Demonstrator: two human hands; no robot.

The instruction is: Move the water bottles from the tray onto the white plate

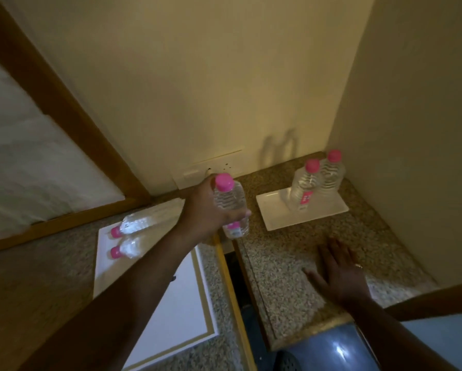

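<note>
My left hand (205,212) grips a clear water bottle (230,202) with a pink cap, held upright in the air between the tray and the plate. Two more pink-capped bottles (133,226) (128,249) lie on their sides on the white tray (171,303) with a gold border at the left. A white rectangular plate (275,215) sits on the speckled counter at the right, and two bottles (303,188) (331,172) stand upright on it. My right hand (339,274) rests flat on the counter in front of the plate, fingers spread, holding nothing.
Cream walls close in the corner behind and right of the plate. A wall socket panel (211,167) sits just behind the held bottle. A dark gap (238,285) splits the two granite counter (283,263) sections. A wooden frame (64,116) runs along the left.
</note>
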